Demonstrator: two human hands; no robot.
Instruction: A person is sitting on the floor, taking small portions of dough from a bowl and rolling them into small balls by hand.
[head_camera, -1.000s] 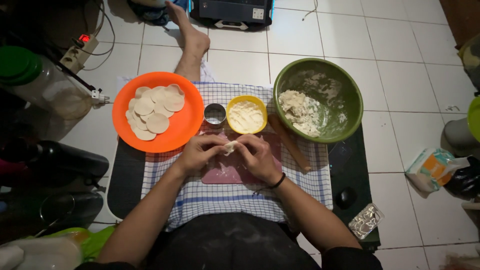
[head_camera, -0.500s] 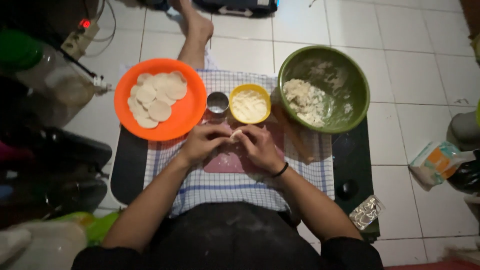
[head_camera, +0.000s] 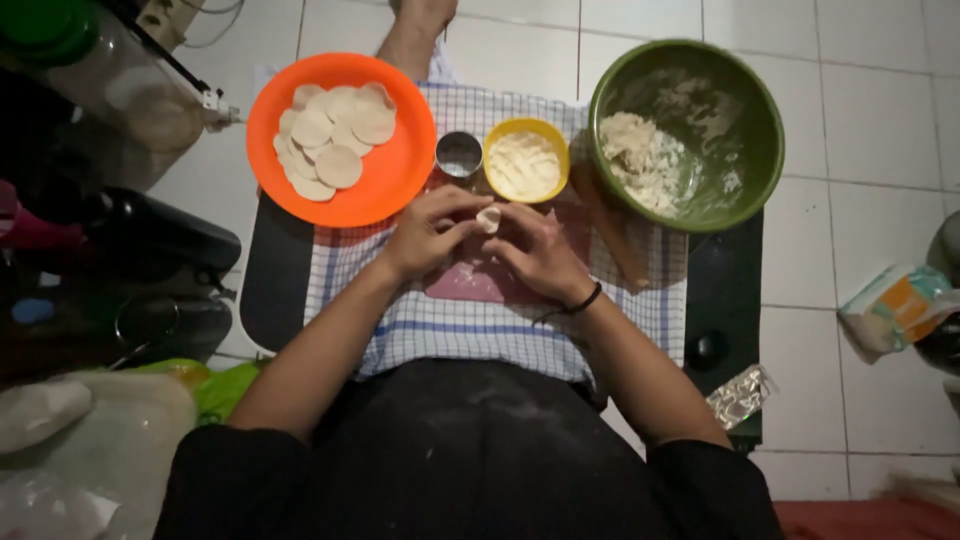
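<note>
My left hand (head_camera: 425, 232) and my right hand (head_camera: 537, 252) meet over a pink cutting board (head_camera: 470, 282) and pinch a small pale piece of dough (head_camera: 489, 218) between their fingertips. Just beyond them stand a small metal cup (head_camera: 459, 154) and a yellow bowl (head_camera: 526, 160) of white flour. An orange plate (head_camera: 400, 170) at the left holds several flat round dough discs (head_camera: 335, 140). A green bowl (head_camera: 735, 110) at the right holds a lump of dough (head_camera: 645, 160). My right wrist wears a black band.
A blue-checked cloth (head_camera: 440, 325) over a dark mat (head_camera: 275, 290) lies under the board on a white tiled floor. A wooden rolling pin (head_camera: 610, 225) lies beside the board. Dark pots and a jar crowd the left; a packet (head_camera: 895, 305) lies right. A foot (head_camera: 420, 25) shows at top.
My hands stay together over the board, working the small dough piece between the fingers. The view has shifted slightly downward over the scene; the bowls and plate have not moved.
</note>
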